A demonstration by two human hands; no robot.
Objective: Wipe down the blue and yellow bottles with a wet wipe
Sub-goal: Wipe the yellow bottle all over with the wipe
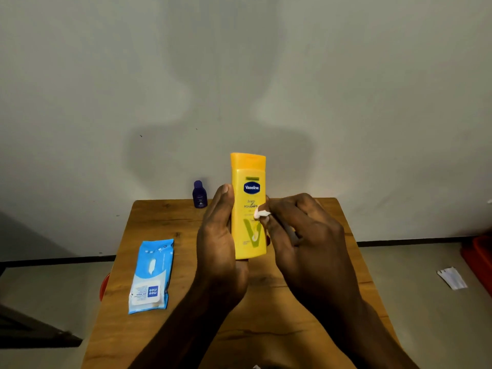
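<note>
Head view, looking down at a wooden table (170, 267) set against a pale wall. Beside the table's left edge, an orange-red round thing (104, 286) pokes out from under it; what it is cannot be told. Near the left edge, a blue pack of wet wipes (151, 275) lies flat, its flap end toward the near side. At the far edge, left of the middle, a small blue bottle (199, 194) stands upright, close to the wall and well apart from both hands.

Above the middle of the table, the left hand (221, 235) holds the yellow bottle (248, 209) upright and off the surface; its grip is round the bottle's left side, with the thumb up along that edge and fingertips showing round the right edge, and the label faces the camera. The right hand (303, 235) sits just right of the bottle with its fingers curled, its grip pinching a small white wipe (261, 214) against the bottle's right edge, about halfway up.

On the floor right of the table lies a white scrap of paper (452, 278), and a red object (479, 262) sits at the frame's right border.
</note>
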